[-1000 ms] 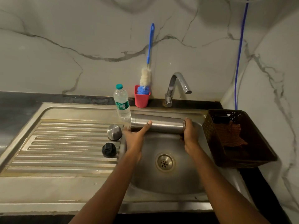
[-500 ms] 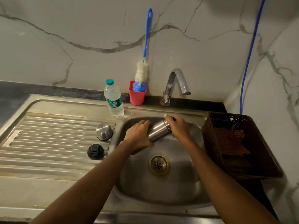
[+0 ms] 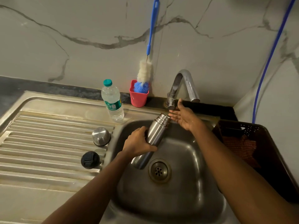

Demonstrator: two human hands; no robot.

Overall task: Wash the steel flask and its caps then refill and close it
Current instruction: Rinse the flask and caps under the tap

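Our left hand (image 3: pixel 138 143) grips the tilted steel flask (image 3: pixel 155 134) over the sink (image 3: pixel 194 152); our right hand (image 3: pixel 183 118), fingers released and straight, hovers just beside the tap (image 3: pixel 188 83).

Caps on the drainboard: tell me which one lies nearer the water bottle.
The steel cap; the black cap lies farther from the water bottle, toward the front edge.

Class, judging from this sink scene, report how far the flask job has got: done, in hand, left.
Done: both caps are off, the steel cap and black cap sitting on the drainboard. In hand: the left hand grips the open steel flask tilted in the sink; the right hand, fingers straight, reaches the base of the tap, no stream visible. Left: scrubbing flask and caps, refilling, closing.
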